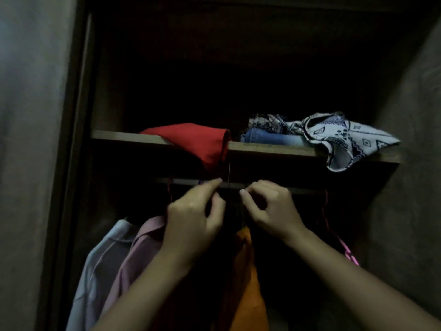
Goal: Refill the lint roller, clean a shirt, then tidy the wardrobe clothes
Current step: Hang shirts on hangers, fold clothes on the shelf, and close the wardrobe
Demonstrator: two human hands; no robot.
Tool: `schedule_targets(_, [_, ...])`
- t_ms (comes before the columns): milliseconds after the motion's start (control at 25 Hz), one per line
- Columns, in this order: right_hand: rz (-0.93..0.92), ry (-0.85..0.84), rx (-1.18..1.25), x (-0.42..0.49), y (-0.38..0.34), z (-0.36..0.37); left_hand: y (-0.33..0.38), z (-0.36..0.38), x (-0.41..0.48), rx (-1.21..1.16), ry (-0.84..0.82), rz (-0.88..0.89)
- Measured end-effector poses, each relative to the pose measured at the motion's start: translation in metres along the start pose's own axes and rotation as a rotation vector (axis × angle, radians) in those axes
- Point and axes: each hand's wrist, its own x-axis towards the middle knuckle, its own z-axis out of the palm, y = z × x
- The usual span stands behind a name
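Observation:
I look into a dark wardrobe. Both my hands are raised at the hanging rail [186, 181]. My left hand [195, 211] and my right hand [269, 206] have their fingers curled close together just below the rail, around something too dark to make out, perhaps a hanger. Under them hang an orange garment [248, 283], a pink shirt [140, 249] and a pale blue shirt [105, 259]. A pink hanger [349, 254] hangs at the right.
The wooden shelf [274, 149] above the rail carries a red cloth [202, 144] drooping over its edge, folded blue jeans [267, 137] and a white patterned garment [346, 137] hanging over the front. Wardrobe walls close in on both sides.

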Motion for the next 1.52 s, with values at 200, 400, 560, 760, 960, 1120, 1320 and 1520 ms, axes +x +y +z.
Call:
schedule_targets(200, [-0.161, 0.119, -0.121, 0.073, -0.047, -0.020, -0.056, -0.040, 0.050, 0.279, 0.069, 0.090])
schedule_targets(400, [0.187, -0.391, -0.268, 0.148, -0.061, 0.013, -0.113, -0.050, 0.064, 0.454, -0.219, -0.017])
schedule_targets(560, [0.416, -0.800, -0.107, 0.171, -0.058, 0.031, -0.120, -0.054, 0.062, 0.456, -0.262, -0.004])
schedule_targets(760, [0.062, -0.556, -0.200, 0.165, -0.069, 0.023, -0.111, -0.058, 0.062, 0.419, -0.292, -0.013])
schedule_targets(960, [0.023, -0.294, -0.177, 0.155, -0.071, -0.025, -0.079, -0.065, 0.080, 0.412, -0.142, -0.007])
schedule_targets(1120, [0.008, -0.155, -0.008, 0.143, -0.082, -0.087, -0.032, -0.072, 0.115, 0.399, -0.181, 0.004])
schedule_targets(1320, [0.004, 0.063, -0.026, 0.141, -0.101, -0.177, 0.032, -0.076, 0.131, 0.289, -0.168, 0.014])
schedule_targets(1520, [0.029, 0.164, -0.110, 0.133, -0.115, -0.263, 0.092, -0.102, 0.128, 0.229, -0.013, 0.131])
